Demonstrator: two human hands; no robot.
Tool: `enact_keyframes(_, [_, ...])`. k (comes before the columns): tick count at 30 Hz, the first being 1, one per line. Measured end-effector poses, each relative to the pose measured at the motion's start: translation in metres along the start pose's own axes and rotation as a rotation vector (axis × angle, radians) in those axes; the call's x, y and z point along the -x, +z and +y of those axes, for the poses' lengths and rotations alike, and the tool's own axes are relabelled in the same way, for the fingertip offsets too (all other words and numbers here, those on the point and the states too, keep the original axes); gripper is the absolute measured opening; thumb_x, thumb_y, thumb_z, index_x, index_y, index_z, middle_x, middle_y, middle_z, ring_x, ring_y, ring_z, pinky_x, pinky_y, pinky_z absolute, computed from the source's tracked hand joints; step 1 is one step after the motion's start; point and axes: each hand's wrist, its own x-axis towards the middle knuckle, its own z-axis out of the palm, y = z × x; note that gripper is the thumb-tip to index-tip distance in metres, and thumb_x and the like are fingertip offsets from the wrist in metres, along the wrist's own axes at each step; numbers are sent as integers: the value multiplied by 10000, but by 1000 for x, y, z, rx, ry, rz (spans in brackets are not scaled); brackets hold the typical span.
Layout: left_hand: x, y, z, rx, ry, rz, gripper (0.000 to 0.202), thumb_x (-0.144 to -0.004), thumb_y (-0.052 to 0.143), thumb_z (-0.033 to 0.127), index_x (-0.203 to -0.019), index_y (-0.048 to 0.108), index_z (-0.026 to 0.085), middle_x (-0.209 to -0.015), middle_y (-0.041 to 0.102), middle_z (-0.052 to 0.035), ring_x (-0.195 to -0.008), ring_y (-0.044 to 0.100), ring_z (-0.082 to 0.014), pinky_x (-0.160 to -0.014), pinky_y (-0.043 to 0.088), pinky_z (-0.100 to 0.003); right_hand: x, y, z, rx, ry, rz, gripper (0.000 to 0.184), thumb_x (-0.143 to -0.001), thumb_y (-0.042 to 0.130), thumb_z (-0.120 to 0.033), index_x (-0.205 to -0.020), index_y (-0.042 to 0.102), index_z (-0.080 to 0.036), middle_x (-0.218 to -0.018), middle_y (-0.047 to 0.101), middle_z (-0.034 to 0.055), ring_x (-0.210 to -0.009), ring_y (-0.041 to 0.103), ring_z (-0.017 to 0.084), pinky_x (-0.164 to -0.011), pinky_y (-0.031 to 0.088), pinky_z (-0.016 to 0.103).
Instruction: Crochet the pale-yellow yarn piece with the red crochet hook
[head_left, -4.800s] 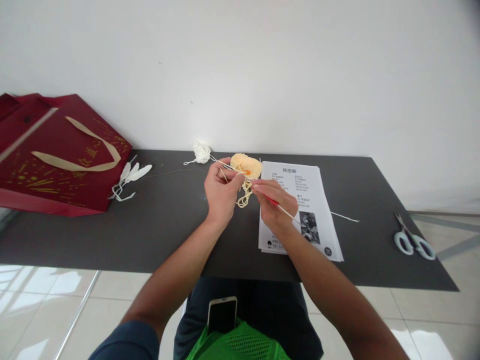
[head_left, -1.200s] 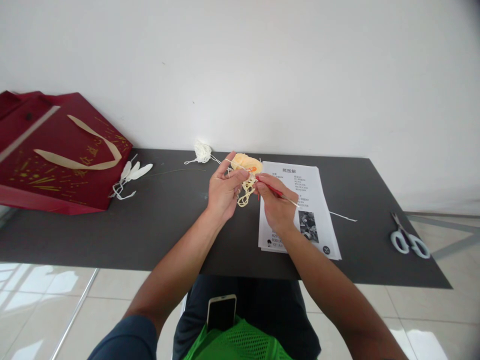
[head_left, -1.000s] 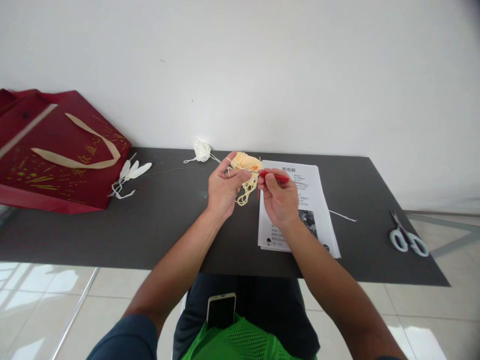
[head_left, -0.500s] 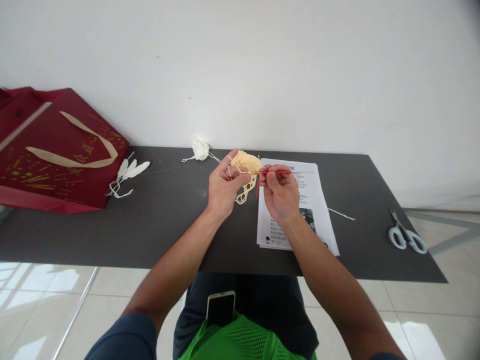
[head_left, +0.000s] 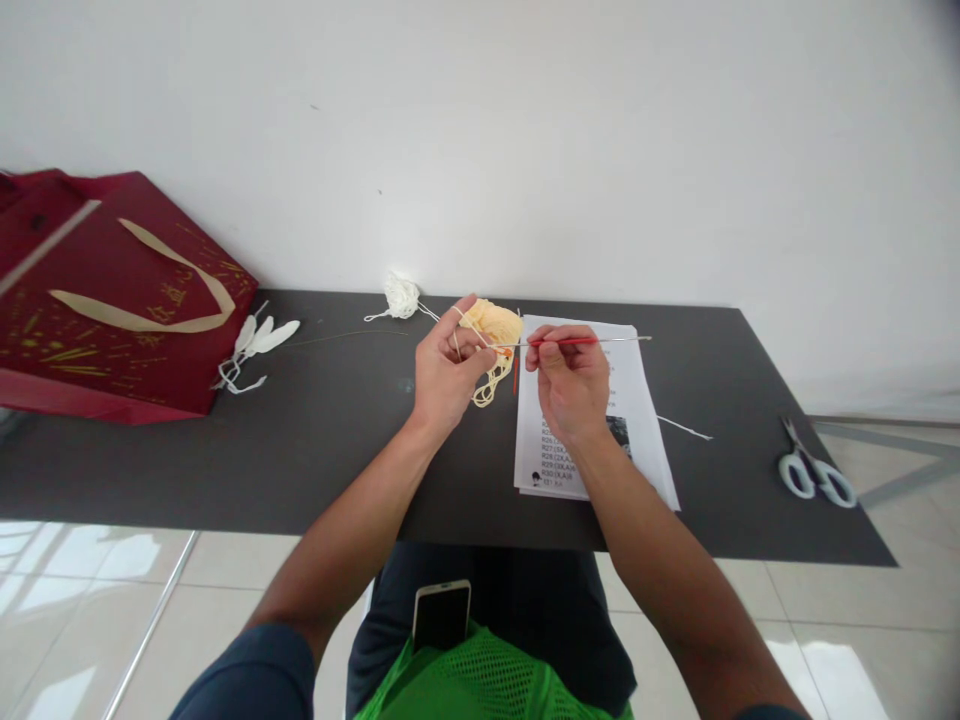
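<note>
My left hand (head_left: 444,372) pinches a pale yellow crochet piece (head_left: 496,322) above the dark table (head_left: 330,440), with cream yarn wound over its raised forefinger. Loose loops of the yarn (head_left: 491,380) hang below the piece. My right hand (head_left: 571,384) is closed on a red-handled crochet hook (head_left: 577,341) held level, its metal tip pointing left into the piece and its tail sticking out to the right. A strand runs back to a small white yarn ball (head_left: 401,295) near the wall.
A printed pattern sheet (head_left: 631,420) lies under my right hand. A dark red gift bag (head_left: 112,300) lies at the left with white feather-like pieces (head_left: 259,345) beside it. Scissors (head_left: 814,475) sit at the table's right end. A phone (head_left: 442,612) rests on my lap.
My right hand has turned the hook from slanting down-right to level and drawn it a little to the right. The left hand has kept its hold on the piece.
</note>
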Motion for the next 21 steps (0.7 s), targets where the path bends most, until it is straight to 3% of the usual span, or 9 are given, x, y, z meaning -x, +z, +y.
enact_keyframes(6, [-3, -4, 0, -39, -15, -55, 679, -667, 742, 71, -1328, 626, 177, -679, 665, 53, -569, 551, -72, -595, 417, -227, -3, -4, 0, 73, -34, -12, 144, -853, 779, -290, -888, 643, -260, -874, 696, -26, -645, 596, 84, -610, 482, 252])
enact_keyframes(12, [-2, -1, 1, 25, -5, -67, 598, -635, 698, 44, -1218, 671, 174, -645, 653, 55, -579, 541, -73, -591, 389, -213, -4, -2, -1, -22, 11, -19, 188, -831, 801, -320, -879, 633, -250, -837, 682, -35, -613, 550, 74, -586, 441, 241])
enact_keyframes(18, [-3, -4, 6, 99, -136, -141, 531, -579, 652, 45, -1092, 704, 176, -664, 670, 34, -493, 482, -64, -467, 259, -204, -2, 3, -9, -28, 126, 1, 269, -790, 829, -412, -854, 615, -261, -812, 659, -42, -614, 530, 76, -572, 437, 241])
enact_keyframes(21, [-4, -5, 9, 140, -209, -187, 520, -548, 638, 54, -1052, 702, 164, -620, 637, 37, -473, 465, -68, -458, 264, -205, 0, 3, -11, -40, 155, -11, 289, -771, 842, -426, -847, 618, -260, -808, 659, -42, -615, 527, 77, -568, 439, 239])
